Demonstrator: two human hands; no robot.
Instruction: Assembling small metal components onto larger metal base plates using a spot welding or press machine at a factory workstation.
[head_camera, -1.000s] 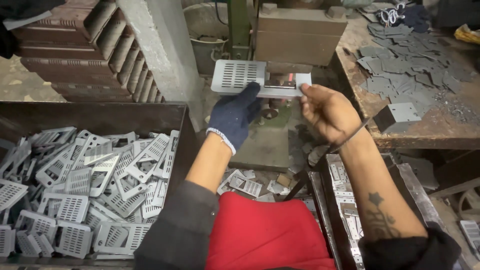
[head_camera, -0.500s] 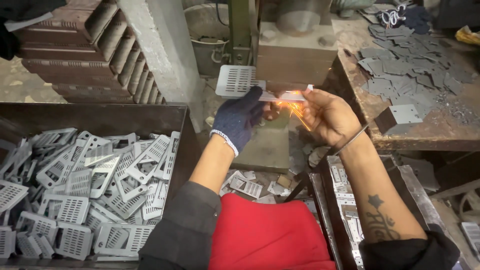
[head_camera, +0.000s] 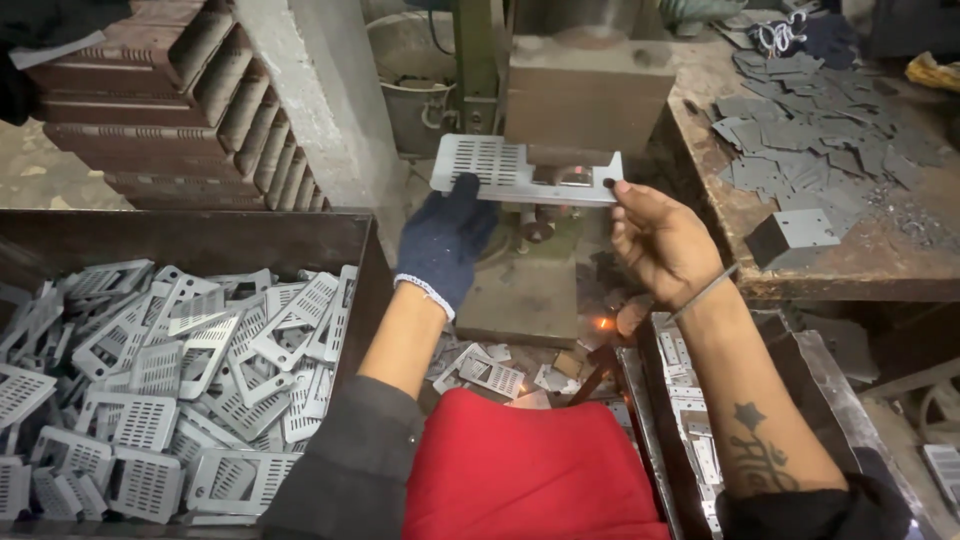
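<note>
A flat grey perforated metal plate (head_camera: 490, 168) lies under the block-shaped head of a press (head_camera: 585, 95), held level at both ends. My left hand (head_camera: 447, 240), in a dark blue glove, grips the plate's left, slotted end from below. Fingertips of my bare right hand (head_camera: 660, 238) pinch the plate's right edge; a thin band circles that wrist. A small orange glow shows on the plate just beneath the press head.
A dark metal bin (head_camera: 200, 240) at the left is heaped with several similar perforated plates (head_camera: 170, 380). A second bin (head_camera: 690, 440) at the lower right holds more. A worn bench (head_camera: 850, 250) at the right carries grey metal offcuts. Sparks glow on the floor below.
The bright sparks at the plate have died down to a faint glow. Both hands have stayed on the plate, which sits a little further in under the press head.
</note>
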